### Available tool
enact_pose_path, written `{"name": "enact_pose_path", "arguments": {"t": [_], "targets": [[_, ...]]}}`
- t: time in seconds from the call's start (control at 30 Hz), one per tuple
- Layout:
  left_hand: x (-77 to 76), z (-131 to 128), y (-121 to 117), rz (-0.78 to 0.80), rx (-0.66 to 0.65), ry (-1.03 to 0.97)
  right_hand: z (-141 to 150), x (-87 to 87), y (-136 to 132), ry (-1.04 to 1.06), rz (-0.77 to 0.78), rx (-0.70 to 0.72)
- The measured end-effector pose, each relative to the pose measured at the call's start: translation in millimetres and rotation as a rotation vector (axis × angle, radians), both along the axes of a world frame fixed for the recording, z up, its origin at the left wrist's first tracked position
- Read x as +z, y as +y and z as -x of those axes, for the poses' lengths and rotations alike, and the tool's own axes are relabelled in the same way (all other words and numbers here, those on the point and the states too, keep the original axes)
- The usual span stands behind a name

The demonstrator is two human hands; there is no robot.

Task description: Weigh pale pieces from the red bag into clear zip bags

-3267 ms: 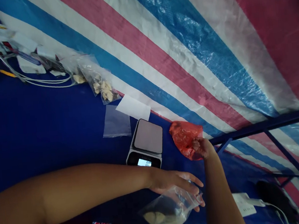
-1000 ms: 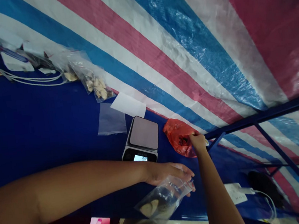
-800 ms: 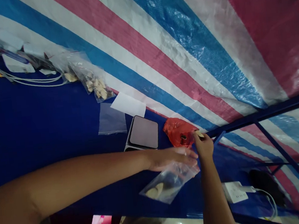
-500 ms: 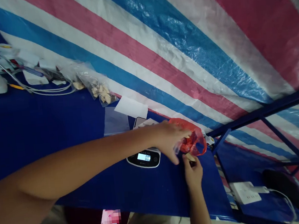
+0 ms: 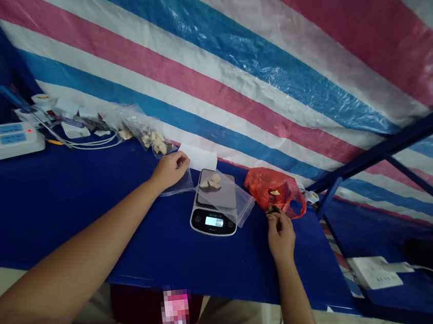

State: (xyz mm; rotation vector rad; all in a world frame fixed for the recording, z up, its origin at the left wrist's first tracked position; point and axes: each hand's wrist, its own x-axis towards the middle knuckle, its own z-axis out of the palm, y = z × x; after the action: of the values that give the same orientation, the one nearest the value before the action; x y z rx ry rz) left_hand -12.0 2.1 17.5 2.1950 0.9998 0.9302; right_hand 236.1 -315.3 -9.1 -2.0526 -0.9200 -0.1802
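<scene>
My left hand (image 5: pixel 170 170) is closed, fingers curled, over a clear plastic bag (image 5: pixel 178 184) and beside a white paper (image 5: pixel 200 156); whether it grips anything is hidden. My right hand (image 5: pixel 281 235) pinches a beige piece with a dark side (image 5: pixel 273 210) at the near edge of a red plastic bag (image 5: pixel 267 180). Another pale chunk (image 5: pixel 274 192) shows in the red bag's mouth. Between my hands stands a digital scale (image 5: pixel 213 225) reading 0.0. On its plate lie a clear zip bag (image 5: pixel 244 208) and several beige chunks (image 5: pixel 211 182), the bag overhanging to the right.
Clear bags of beige chunks (image 5: pixel 154 137) lie along the striped sheet (image 5: pixel 200 81) at the back. A power strip (image 5: pixel 5 142), a screwdriver (image 5: pixel 14 98) and white cables (image 5: pixel 94 144) are at the left. Blue metal bars (image 5: pixel 385 147) and a white socket block (image 5: pixel 375 271) are at the right.
My left hand has moved left from beside the red bag to the clear bag and paper, uncovering the scale plate. My right hand still pinches the piece near the red bag.
</scene>
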Motion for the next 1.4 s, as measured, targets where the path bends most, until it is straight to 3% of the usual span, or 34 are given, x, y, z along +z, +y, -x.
{"name": "enact_pose_path", "arguments": {"t": [0.07,0.3,0.5,0.73,0.9,1.07,1.23,1.4], "targets": [[-6.6,-0.2,4.2,-0.031,-0.054,0.112,-1.1,-1.0,-0.8,0.019,-0.004,0.017],[-3.8,9.4,20.7,-0.171,-0.069,0.314,1.9,-3.3,-1.5,0.221,-0.048,-0.042],[-6.4,17.8,28.6,-0.107,-0.001,0.285,-0.9,-9.2,-4.2,0.283,-0.166,-0.066],[7.0,12.3,11.1,-0.214,-0.032,0.214,-0.8,-12.1,-5.4,0.358,-0.211,-0.073],[0.5,7.0,9.3,-0.239,-0.127,0.204,-40.5,10.5,0.8,0.423,-0.354,-0.227],[-6.9,3.0,15.2,-0.166,-0.146,0.213,-100.3,38.8,31.8,0.467,-0.280,-0.266],[-8.5,2.5,17.2,-0.146,-0.158,0.202,-107.0,29.4,62.4,0.471,-0.352,-0.255],[-10.5,0.8,18.3,-0.136,-0.154,0.188,-96.6,21.1,64.3,0.455,-0.412,-0.215]]}}
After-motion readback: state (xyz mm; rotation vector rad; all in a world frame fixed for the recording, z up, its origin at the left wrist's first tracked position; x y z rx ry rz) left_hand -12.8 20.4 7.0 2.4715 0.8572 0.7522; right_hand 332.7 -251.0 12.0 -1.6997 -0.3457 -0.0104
